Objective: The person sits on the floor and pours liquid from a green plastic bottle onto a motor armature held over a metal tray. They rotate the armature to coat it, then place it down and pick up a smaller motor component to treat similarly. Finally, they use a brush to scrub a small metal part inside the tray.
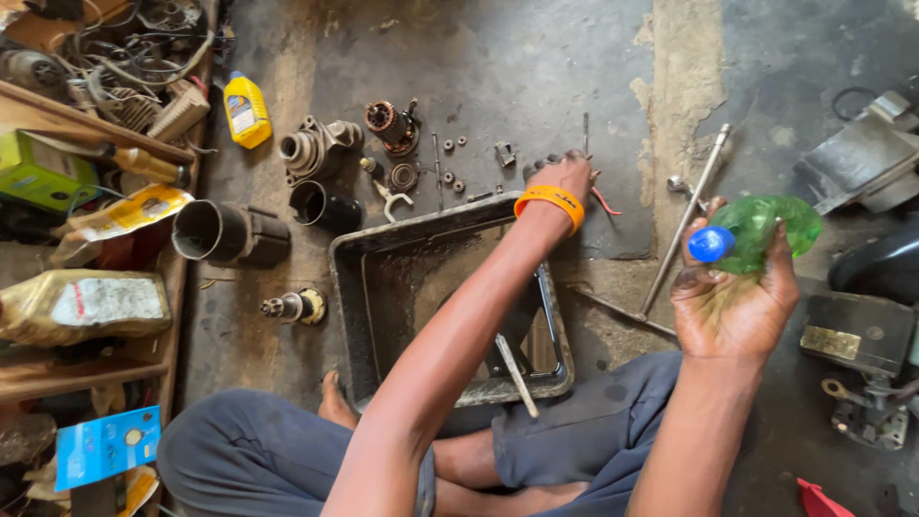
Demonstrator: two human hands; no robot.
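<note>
I sit cross-legged on a concrete floor. My left hand [565,177], with an orange wristband [550,203], reaches past a black metal tray [352,287] and rests knuckles-up on small parts on the floor, beside a red-handled tool [605,203]. Its fingers are curled down, and what they hold is hidden. My right hand [732,306] grips a green plastic bottle [771,228] with a blue cap [710,244], held tilted above the floor at the right.
Motor parts lie beyond the tray: a grey housing [316,148], an armature [390,124], two black cylinders [230,235], nuts and washers. There is also a yellow bottle [247,110], a long metal rod [684,225] and a screwdriver [517,375] in the tray. A cluttered wooden shelf [86,373] stands at left.
</note>
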